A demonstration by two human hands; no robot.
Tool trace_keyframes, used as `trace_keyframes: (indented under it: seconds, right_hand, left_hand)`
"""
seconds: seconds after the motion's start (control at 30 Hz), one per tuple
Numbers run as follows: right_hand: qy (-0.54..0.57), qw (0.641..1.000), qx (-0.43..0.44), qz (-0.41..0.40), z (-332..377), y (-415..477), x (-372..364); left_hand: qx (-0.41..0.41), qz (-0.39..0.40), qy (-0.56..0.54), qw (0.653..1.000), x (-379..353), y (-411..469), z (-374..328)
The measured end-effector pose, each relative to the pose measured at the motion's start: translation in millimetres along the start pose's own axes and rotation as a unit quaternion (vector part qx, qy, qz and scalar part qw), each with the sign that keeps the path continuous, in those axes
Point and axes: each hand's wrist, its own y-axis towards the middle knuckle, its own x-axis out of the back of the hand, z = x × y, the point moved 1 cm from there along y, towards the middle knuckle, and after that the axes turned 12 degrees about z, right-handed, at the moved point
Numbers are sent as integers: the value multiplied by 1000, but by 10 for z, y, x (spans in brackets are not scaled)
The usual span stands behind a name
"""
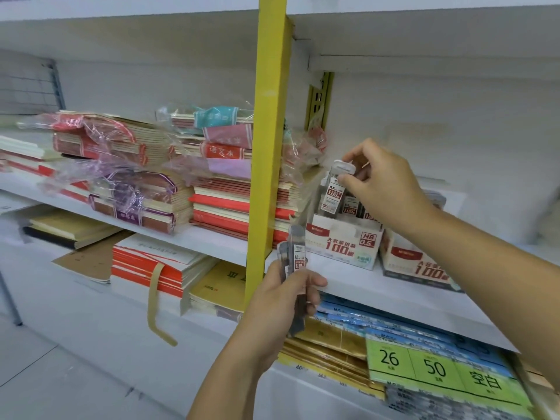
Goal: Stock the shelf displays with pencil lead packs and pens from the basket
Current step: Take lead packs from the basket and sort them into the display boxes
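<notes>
A person's right hand [385, 186] pinches the hang tab of a pencil lead pack [333, 192] between thumb and fingertips, holding it upright in the open top of a white display box [342, 244] marked HB 0.5, where further packs already stand. The box sits near the front edge of the white shelf [378, 295], just right of a yellow upright [269, 116], with a second display box [415, 268] touching its right side. Below the shelf's front edge, the left hand [281, 298] grips a spare bundle of lead packs [295, 259], fingers curled round them. Wrapped stacks of notebooks [145, 165] fill the shelf's left end. A green price card [436, 368] lies on the shelf beneath.
</notes>
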Motion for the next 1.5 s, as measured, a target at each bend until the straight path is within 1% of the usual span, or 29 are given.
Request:
trace_keyframes:
  seconds: [0.07, 0.17, 0.23, 0.3, 0.37, 0.43, 0.47, 0.53, 0.57, 0.63, 0.77, 0.8, 0.87, 0.93, 1.0, 1.1, 1.23, 1.3, 1.4, 1.5]
  right_hand:
    - [-4, 999, -23, 31, -57, 59, -77]
    - [-75, 994, -49, 61, -112, 93, -130]
    - [-129, 988, -52, 64, -102, 83, -131]
    - [-142, 988, -42, 54, -46, 7, -122]
    - [-89, 995, -22, 39, 41, -153, -110]
    - [12, 998, -21, 59, 129, -371, -104]
    - [75, 993, -28, 91, 181, -485, -111]
    - [203, 965, -45, 158, 262, -694, -139]
    - [244, 954, -48, 170, 279, -778, -159]
    - [274, 948, -48, 154, 283, -901, -180]
    - [326, 936, -89, 95, 134, -1053, -102]
    - [336, 934, -97, 74, 65, -1080, -46]
    - [343, 934, -98, 4, -78, -1097, 133]
    - [320, 941, -82, -74, -234, -1078, 372]
    - [265, 956, -57, -109, -363, -1040, 614]
    - [184, 976, -40, -113, -548, -966, 880]
    - [109, 986, -40, -121, -787, -860, 1126]
    - [48, 993, -50, -95, -889, -807, 1150]
    - [-58, 995, -74, -22, -981, -751, 1056]
    - [-71, 990, -106, 58, -1053, -704, 942]
  left_hand:
    - [0, -11, -4, 1000, 25, -10, -19]
    - [-3, -15, -29, 999, 45, -31, -32]
    - [-11, -11, -44, 999, 53, -40, -22]
    - [-22, -3, -52, 998, 54, -52, -26]
    - [-37, 8, -57, 998, 41, -63, -41]
    - [-49, 20, -57, 997, 19, -73, -55]
    - [-52, 27, -54, 997, 2, -79, -60]
    - [-51, 44, -54, 996, -53, -88, -73]
    - [-52, 52, -56, 996, -85, -91, -78]
    - [-51, 65, -51, 995, -150, -93, -75]
    - [-48, 88, -43, 994, -316, -70, -58]
    - [-43, 90, -50, 994, -369, -53, -58]
    - [-40, 92, -66, 993, -467, -11, -59]
    - [-42, 87, -65, 993, -546, 27, -56]
    - [-49, 66, -43, 996, -606, 63, -38]
    - [-67, 24, 6, 997, -658, 104, 6]
    - [-78, 10, 55, 995, -705, 153, 44]
    - [-71, 9, 61, 996, -723, 169, 62]
    - [-52, 8, 54, 997, -753, 195, 86]
    - [-30, 4, 48, 998, -770, 220, 106]
